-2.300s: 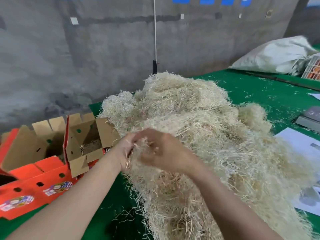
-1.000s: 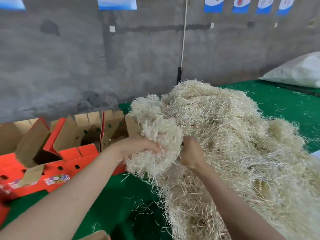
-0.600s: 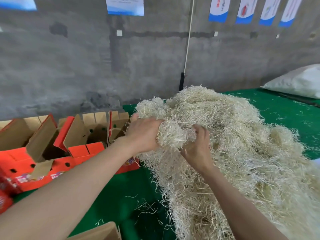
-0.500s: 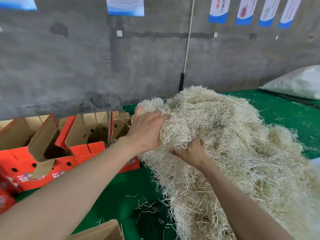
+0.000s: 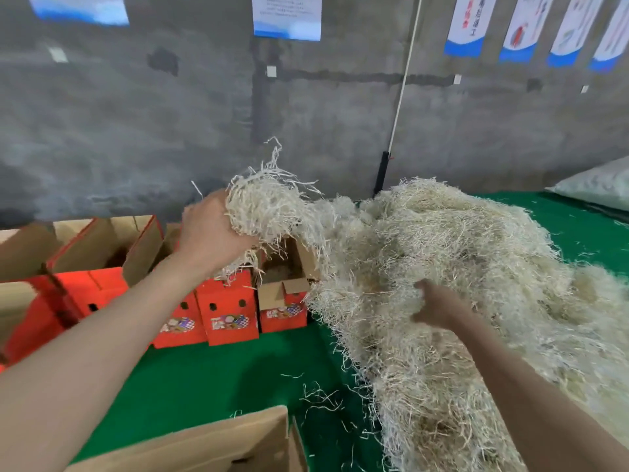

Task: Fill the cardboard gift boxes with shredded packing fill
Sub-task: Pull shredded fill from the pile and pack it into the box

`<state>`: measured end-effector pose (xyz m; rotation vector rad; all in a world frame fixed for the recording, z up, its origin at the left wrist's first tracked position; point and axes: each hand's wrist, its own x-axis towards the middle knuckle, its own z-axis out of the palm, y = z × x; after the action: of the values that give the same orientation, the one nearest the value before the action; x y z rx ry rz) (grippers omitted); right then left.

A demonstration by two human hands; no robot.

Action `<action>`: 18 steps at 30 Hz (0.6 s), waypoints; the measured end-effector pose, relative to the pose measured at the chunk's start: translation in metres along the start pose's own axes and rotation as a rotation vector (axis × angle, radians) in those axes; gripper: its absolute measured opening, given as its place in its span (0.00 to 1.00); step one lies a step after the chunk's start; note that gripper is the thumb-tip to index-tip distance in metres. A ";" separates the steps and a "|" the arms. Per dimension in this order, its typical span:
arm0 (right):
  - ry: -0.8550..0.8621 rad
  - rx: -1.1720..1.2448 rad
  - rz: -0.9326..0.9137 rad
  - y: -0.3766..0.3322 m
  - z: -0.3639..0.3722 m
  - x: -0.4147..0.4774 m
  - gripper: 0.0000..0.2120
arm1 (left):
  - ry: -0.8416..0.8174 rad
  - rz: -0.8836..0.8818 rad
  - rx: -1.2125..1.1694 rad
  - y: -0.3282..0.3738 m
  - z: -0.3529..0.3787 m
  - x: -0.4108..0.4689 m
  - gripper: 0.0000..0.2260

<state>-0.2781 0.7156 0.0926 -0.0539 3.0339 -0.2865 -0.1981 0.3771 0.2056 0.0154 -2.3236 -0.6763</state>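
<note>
The left hand [image 5: 211,233] is up in the air, and its fingers are curled tight round a bunch of fill [image 5: 269,206], pale and stringy. The bunch is above a row of red boxes [image 5: 231,311] that stand on the green table [image 5: 204,379]. Thin strings hang from it down toward the open box [image 5: 286,267] at the right end of the row. That box has its brown flaps up. A trail of strings joins the bunch to the big pile [image 5: 476,253] of the same fill. The pile covers the right side of the table and touches the open box. The right hand [image 5: 439,308] is low, well apart from the left one, on the near slope of the pile. Its fingertips are sunk in the strings, so I cannot tell if it is grabbing any. Loose strings lie on the table near the pile. A brown cardboard flap [image 5: 218,441] shows at the bottom edge. A white sack [image 5: 599,185] lies far to the right, by the grey wall [image 5: 136,131]
</note>
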 end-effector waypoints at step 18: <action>-0.890 1.926 -0.101 -0.246 0.025 -0.175 0.12 | -0.468 -0.386 -0.574 -0.069 -0.142 -0.127 0.18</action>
<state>-0.0954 0.4768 0.1304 -0.1199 0.9926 -2.0995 -0.0243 0.2765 0.1802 0.0473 -2.4879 -1.6747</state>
